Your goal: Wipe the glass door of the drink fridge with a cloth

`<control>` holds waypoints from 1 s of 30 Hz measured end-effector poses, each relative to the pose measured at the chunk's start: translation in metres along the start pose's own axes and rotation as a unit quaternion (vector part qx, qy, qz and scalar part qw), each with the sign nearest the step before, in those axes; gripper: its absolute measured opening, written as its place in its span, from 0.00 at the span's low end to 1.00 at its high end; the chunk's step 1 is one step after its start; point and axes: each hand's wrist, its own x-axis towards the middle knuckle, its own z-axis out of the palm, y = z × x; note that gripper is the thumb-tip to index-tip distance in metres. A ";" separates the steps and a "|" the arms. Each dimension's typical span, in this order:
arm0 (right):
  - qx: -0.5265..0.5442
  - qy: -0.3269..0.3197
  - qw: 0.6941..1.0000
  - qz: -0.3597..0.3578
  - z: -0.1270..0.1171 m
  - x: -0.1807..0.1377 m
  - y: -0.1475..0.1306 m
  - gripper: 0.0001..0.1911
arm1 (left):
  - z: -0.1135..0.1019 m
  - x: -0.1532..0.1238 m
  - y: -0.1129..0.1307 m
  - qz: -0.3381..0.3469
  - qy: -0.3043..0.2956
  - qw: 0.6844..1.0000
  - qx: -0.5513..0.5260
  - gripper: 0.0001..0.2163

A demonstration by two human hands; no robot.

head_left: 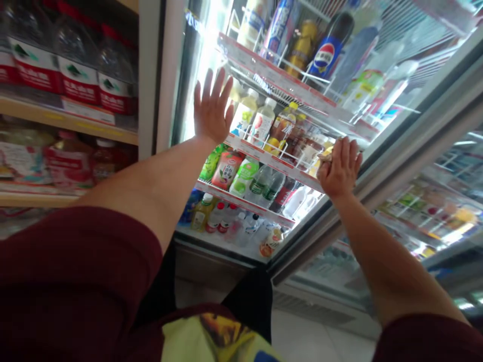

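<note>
Fridge shelves [271,161] carry drink bottles [262,123]; a wooden shelf [37,111] carries large red-labelled bottles [80,80].

Bare arms [151,186] reach from maroon sleeves [75,246] to the glass door [377,151] of a brightly lit drinks cooler [164,100]. The left hand [212,115], fingers spread, lies palm-forward over the left side; the right hand [340,168], fingers together, covers a crumpled pale cloth [325,157] (mostly hidden beneath the palm) near the opposite edge. Behind the glass, bottles line four tiers of shelves [245,202], a dark bottle with a blue label [327,53] on the uppermost. At left, bottles with red-and-white labels [79,75] stand on a wooden shelf [45,113]; below, printed yellow-green fabric [184,337] shows before dark-clad legs [251,304].
</note>
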 end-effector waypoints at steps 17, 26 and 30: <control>0.086 0.020 0.995 0.047 -0.001 0.060 -0.067 0.38 | 0.017 0.008 -0.022 0.037 0.019 0.999 -0.016 0.35; 0.106 -0.101 0.961 -0.233 0.003 0.051 -0.089 0.35 | 0.004 0.004 -0.005 -0.009 0.001 1.000 -0.002 0.34; 0.092 -0.036 0.982 -0.161 -0.016 0.107 -0.063 0.38 | -0.004 0.002 0.004 -0.030 -0.013 0.999 0.019 0.35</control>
